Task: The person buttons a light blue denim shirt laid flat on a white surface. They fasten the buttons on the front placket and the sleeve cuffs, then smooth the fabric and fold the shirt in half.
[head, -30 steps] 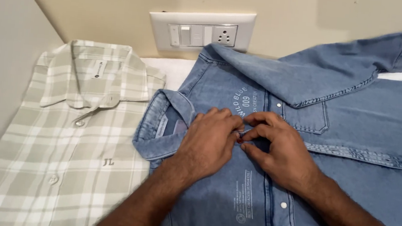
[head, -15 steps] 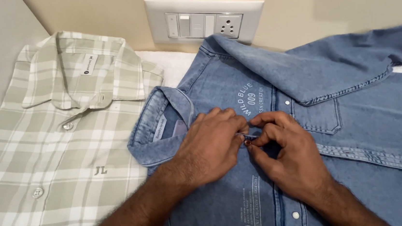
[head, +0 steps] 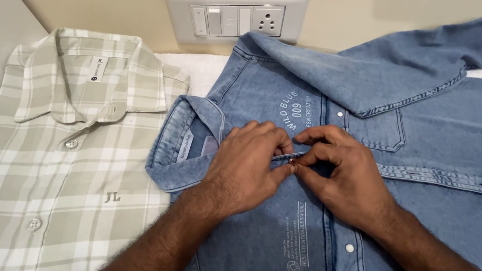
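Observation:
A blue denim shirt (head: pixel 428 117) lies spread out with white print on its front and metal snaps down the placket. My left hand (head: pixel 247 162) and my right hand (head: pixel 342 176) meet at the placket just below the collar. Both pinch the denim edges around a small metal snap (head: pixel 292 162) between thumb and fingertips. The collar (head: pixel 185 142) lies open to the left of my left hand. One sleeve (head: pixel 409 69) is folded across the upper chest.
A buttoned green-and-white plaid shirt (head: pixel 58 166) lies flat at the left. A white switch and socket plate (head: pixel 237 16) is on the beige wall behind. A white towel (head: pixel 197 70) shows between the shirts. A grey panel borders the far left.
The view has shifted slightly, so the shirts sit lower in frame. My hands stay at the same snap, the fingertips pressed closer together on the placket.

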